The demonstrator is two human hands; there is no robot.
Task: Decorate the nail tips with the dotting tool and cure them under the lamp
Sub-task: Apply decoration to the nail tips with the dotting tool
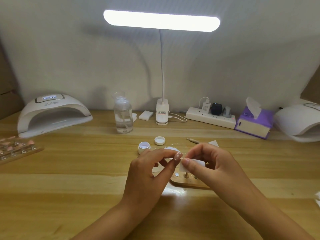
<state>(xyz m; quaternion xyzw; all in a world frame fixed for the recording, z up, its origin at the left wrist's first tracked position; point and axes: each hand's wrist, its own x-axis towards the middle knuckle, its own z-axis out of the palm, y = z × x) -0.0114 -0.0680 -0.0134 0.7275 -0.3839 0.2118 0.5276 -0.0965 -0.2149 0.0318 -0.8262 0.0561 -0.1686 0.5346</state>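
We hold one nail tip (178,156) in the left hand (149,170), pinched between the thumb and the first fingers, in the air above the wooden table (69,187). The tip is pink and has some white dots on it. The right hand (207,163) pinches a small white wipe (191,165), and its edge is just beside the tip, maybe touching it; we cannot tell exactly. It seems to us that the step now is cleaning the border of the tip before curing. To do this well, we should touch only the rim with a corner of the wipe and stay away from the dots, because they are probably wet and can smear easily. The left fingers should grip the sides of the tip, not the painted face. The dotting tool (192,141) lies on the table behind the hands, near the open small jar (144,147) and its lid (159,140), so nobody holds it at this moment. A wooden stand (188,184) with small pegs is under the hands; we judge the tip belongs there after cleaning. The curing lamp (52,113) stands far left at the wall with its display lit, well apart from the hands, so the tip must be carried level to it.
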